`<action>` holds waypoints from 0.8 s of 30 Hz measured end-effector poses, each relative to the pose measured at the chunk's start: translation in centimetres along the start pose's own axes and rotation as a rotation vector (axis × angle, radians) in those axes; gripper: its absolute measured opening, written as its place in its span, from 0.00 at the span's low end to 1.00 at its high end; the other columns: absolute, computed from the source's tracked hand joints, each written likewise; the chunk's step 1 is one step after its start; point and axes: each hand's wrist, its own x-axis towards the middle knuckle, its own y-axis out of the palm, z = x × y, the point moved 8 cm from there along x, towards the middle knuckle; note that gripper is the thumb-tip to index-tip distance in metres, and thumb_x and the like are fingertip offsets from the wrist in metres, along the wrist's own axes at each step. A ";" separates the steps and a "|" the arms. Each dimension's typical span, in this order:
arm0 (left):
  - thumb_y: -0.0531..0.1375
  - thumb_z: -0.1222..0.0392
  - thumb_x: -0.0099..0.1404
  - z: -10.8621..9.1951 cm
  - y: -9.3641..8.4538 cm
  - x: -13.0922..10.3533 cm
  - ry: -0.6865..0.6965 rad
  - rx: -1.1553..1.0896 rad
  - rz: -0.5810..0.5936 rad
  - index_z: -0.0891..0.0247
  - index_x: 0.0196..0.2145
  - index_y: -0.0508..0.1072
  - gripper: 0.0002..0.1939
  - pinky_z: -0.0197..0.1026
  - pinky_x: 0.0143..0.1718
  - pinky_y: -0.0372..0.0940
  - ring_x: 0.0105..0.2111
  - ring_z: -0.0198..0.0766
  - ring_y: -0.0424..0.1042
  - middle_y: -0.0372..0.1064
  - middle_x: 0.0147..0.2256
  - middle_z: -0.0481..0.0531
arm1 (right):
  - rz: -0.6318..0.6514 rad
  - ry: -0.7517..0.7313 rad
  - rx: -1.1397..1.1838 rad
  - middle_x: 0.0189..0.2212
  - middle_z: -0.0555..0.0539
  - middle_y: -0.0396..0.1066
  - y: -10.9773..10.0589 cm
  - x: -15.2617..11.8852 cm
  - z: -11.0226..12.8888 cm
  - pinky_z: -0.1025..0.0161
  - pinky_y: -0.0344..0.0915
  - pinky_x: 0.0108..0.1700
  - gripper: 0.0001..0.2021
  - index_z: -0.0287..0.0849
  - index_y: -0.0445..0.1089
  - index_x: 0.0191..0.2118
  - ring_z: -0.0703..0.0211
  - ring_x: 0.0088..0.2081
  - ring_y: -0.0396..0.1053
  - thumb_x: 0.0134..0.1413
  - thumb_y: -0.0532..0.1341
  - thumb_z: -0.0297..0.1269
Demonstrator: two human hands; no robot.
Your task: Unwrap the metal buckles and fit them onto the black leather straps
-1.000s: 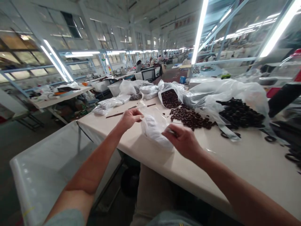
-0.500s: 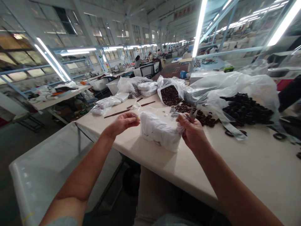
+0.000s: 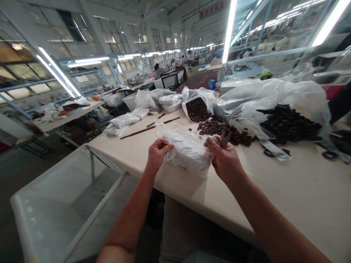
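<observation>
A clear plastic bag [image 3: 189,155] packed with white, soft-looking contents rests near the front edge of the table. My left hand [image 3: 158,151] is closed in a pinch on the bag's left upper edge. On the opposite side, my right hand [image 3: 223,155] grips the bag's edge between thumb and fingers. That same hand also holds a pair of thread snips [image 3: 226,137], their metal blades pointing up and away from the bag. The snips' handles are hidden in my palm.
Behind the bag lie brown strips [image 3: 149,128], filled plastic bags [image 3: 124,121] and an open bag of small dark-brown pieces [image 3: 197,109], some spilled. Black rings [image 3: 290,124] pile up at right. A white-lined bin [image 3: 35,212] stands at left below the table edge.
My left hand has moved right and slightly down, onto the bag's upper edge. The bag's top looks flatter. My right hand stays nearly in place with the snips.
</observation>
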 end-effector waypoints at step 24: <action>0.61 0.52 0.66 -3.0 -1.9 -0.5 0.327 0.424 0.067 0.63 0.30 0.70 0.12 0.36 0.36 0.64 0.29 0.32 0.68 0.70 0.26 0.46 | -0.006 0.117 0.091 0.20 0.55 0.62 -0.5 -1.2 -0.4 0.67 0.52 0.22 0.25 0.41 0.66 0.26 0.69 0.21 0.55 0.33 0.77 0.54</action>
